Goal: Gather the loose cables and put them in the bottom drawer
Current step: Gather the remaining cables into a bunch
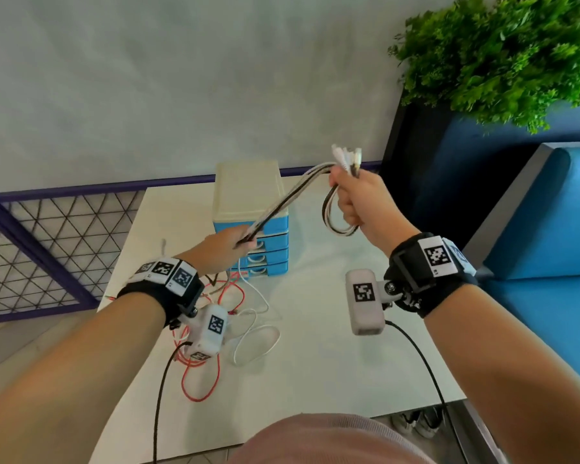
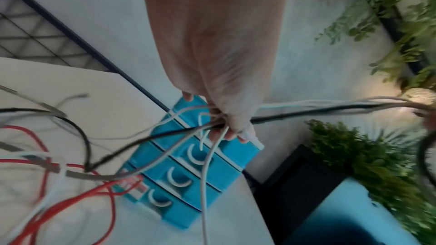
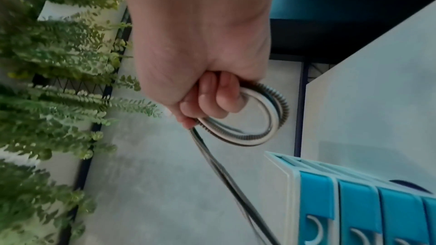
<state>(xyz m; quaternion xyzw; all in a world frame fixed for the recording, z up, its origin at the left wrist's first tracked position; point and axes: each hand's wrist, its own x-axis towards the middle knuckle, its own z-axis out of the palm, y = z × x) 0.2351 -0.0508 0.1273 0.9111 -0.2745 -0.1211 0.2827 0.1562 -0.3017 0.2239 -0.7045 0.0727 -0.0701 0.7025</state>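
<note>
Between my two hands, above the drawer unit (image 1: 251, 209): one bundle of cables (image 1: 283, 199), white, grey and black, held taut.

Right hand (image 1: 362, 199): fingers (image 3: 220, 98) curled tight round a coiled loop of the bundle, plug ends sticking up out of the fist, raised to the right of the unit's cream top.

Left hand (image 1: 230, 246): fingers (image 2: 232, 134) pinching the same strands lower down, in front of the upper drawers.

Loose tails: red cable (image 1: 211, 360) and white cable (image 1: 258, 336) trailing from the left hand onto the counter (image 1: 315, 329), in front of the unit and to its left, tangled together.

Bottom drawer (image 1: 263, 270): closed, as are the three above it.

Risks, as I judge them: the tangled tails may snag on the unit or the wrist camera lead as the coil grows, pulling strands out of the pinch. Both hands are full, so opening the drawer needs one freed; the coil could spring apart then.
</note>
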